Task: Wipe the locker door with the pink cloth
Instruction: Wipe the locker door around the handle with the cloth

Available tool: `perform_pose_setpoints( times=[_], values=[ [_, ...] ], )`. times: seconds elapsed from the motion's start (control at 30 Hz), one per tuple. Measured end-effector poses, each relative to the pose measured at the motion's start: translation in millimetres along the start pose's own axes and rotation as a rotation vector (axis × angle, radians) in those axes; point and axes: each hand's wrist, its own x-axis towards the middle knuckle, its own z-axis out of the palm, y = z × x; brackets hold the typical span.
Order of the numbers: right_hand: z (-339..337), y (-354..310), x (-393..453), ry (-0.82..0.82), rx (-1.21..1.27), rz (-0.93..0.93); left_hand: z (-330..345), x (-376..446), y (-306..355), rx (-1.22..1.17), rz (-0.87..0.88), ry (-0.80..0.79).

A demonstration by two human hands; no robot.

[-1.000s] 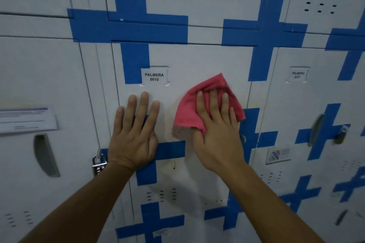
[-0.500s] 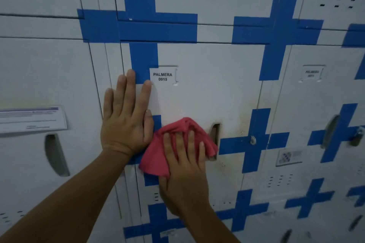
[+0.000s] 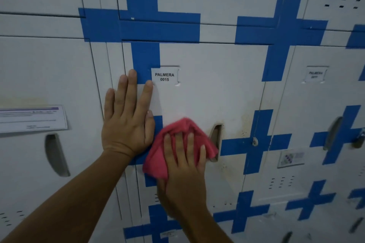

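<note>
The white locker door point(image 3: 213, 89) with blue cross stripes carries a label reading PALMERA 0015 point(image 3: 164, 77). My right hand point(image 3: 183, 163) presses the crumpled pink cloth point(image 3: 177, 132) flat against the door's middle, just left of the recessed handle slot point(image 3: 216, 140). My left hand point(image 3: 128, 116) lies flat with fingers spread on the door's left edge, its fingertips beside the label. It holds nothing. Yellowish stains show on the door to the right of the handle.
More white lockers with blue crosses surround this one. The left locker bears a paper notice point(image 3: 31, 118) and a dark handle recess point(image 3: 55, 154). The right locker has a label point(image 3: 316, 75), a sticker point(image 3: 291, 158) and a padlock point(image 3: 360, 140) at the frame's edge.
My right hand swept the pink cloth down and left from the door's upper right to its middle by the handle. My left hand slid up to beside the label.
</note>
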Motion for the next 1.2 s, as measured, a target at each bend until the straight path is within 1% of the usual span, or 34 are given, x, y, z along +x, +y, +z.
perform_pose_setpoints(
  times=[0.1, 0.17, 0.27, 0.33, 0.4, 0.53, 0.67, 0.8, 0.97, 1.07, 1.2],
  values=[
    [15, 6, -12, -0.067, -0.078, -0.001, 0, 0, 0, 0.004, 0.008, 0.007],
    [9, 8, -5, -0.024, -0.084, -0.003, 0, 0, 0, 0.0, 0.01, 0.015],
    [-21, 6, 21, 0.081, -0.053, 0.013, 0, 1, 0, 0.007, 0.008, 0.002],
    [-44, 2, 46, 0.111, -0.062, 0.021, -1, 2, 0, 0.013, 0.006, -0.008],
    [-53, 2, 61, 0.113, -0.066, 0.026, -1, 2, 0, 0.019, 0.005, -0.025],
    [-31, 10, 40, 0.073, -0.015, 0.017, -2, 1, 0, 0.027, -0.002, -0.042],
    [8, 23, -3, -0.004, -0.081, -0.011, -4, 1, 1, 0.018, -0.003, -0.032],
    [-6, 26, 9, 0.043, -0.091, -0.03, -4, 1, 1, 0.02, -0.002, -0.03],
    [-45, 10, 54, 0.119, -0.034, 0.053, -2, 1, 1, 0.028, 0.003, -0.029],
    [-37, 10, 43, 0.112, -0.031, 0.084, -2, 1, 0, 0.018, -0.001, -0.04],
    [-6, 18, 2, 0.033, -0.078, 0.073, -2, 1, 1, -0.002, 0.001, -0.028]
  ],
)
